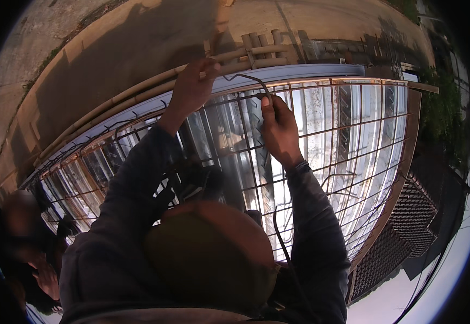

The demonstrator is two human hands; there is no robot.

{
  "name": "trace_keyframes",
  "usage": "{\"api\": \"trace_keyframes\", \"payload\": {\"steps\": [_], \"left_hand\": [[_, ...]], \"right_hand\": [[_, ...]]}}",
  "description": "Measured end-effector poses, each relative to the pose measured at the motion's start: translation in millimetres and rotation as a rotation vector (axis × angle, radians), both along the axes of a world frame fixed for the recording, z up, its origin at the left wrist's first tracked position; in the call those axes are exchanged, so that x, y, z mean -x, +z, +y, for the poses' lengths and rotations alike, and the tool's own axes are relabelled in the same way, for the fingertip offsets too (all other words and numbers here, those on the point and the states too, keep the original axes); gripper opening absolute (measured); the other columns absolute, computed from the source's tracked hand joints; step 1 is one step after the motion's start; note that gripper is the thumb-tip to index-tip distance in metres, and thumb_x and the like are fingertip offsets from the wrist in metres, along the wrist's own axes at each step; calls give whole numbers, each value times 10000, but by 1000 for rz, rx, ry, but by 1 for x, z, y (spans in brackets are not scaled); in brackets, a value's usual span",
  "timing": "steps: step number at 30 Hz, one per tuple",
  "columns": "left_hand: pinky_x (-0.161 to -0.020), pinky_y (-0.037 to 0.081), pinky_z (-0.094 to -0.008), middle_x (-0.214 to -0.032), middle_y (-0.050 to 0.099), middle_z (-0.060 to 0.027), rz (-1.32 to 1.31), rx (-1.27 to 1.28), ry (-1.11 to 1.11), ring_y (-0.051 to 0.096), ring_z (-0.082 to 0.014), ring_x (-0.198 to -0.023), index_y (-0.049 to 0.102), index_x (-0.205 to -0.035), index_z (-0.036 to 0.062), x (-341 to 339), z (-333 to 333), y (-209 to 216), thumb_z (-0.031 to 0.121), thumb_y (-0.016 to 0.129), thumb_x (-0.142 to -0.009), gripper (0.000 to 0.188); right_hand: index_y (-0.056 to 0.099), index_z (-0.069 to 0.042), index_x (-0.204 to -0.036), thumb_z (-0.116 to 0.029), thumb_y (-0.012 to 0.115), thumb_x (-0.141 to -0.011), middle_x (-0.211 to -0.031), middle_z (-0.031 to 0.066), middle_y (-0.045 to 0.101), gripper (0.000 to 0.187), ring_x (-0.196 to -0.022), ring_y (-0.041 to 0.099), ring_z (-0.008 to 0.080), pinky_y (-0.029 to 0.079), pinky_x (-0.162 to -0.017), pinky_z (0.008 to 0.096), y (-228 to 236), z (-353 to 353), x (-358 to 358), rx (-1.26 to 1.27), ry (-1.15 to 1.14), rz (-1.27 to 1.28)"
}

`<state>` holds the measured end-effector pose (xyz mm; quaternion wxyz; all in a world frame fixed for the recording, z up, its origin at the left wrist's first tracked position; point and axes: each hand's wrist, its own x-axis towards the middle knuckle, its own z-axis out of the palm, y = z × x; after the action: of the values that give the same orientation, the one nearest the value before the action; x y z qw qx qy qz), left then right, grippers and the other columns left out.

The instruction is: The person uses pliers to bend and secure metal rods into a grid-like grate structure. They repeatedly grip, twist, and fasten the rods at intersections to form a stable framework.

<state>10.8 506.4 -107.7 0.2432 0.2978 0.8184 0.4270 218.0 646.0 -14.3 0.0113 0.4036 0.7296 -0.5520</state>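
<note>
My right hand (280,129) is closed around a thin bent steel rod (252,79), thumb uppermost. The rod curves up out of the fist, and its kinked end points left toward my left hand (194,86). That hand is raised over the edge of the deck with its fingers curled in. Whatever it pinches, if anything, is too small to make out. Both hands are above a grid of steel reinforcing bars (336,127), which lies over shiny ribbed metal decking (313,110).
Bamboo poles (121,97) and a pale blue-grey beam (310,70) run along the deck's far edge, with paved ground (110,48) beyond. Bent bar ends stick up at the left. Another person (27,237) is at the lower left. A tiled roof (389,259) stands at the right.
</note>
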Motion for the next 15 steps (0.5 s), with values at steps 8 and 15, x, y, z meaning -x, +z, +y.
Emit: {"api": "trace_keyframes", "payload": {"steps": [8, 15], "left_hand": [[-1291, 270, -611, -1436, 631, -146, 292, 80, -259, 498, -371, -1486, 686, -1343, 122, -92, -44, 30, 268, 738, -1010, 368], [-1323, 225, -607, -1495, 592, -160, 211, 2, -249, 467, -371, -1524, 640, -1409, 113, -78, -24, 27, 244, 727, -1015, 424]], "right_hand": [[639, 8, -1329, -152, 603, -1085, -1052, 252, 696, 295, -1058, 669, 453, 534, -881, 545, -62, -32, -13, -356, 22, -57], [668, -1, -1357, -237, 507, -1153, -1124, 254, 752, 351, -1020, 750, 383, 580, -889, 448, -66, -47, -12, -208, -149, 12]]}}
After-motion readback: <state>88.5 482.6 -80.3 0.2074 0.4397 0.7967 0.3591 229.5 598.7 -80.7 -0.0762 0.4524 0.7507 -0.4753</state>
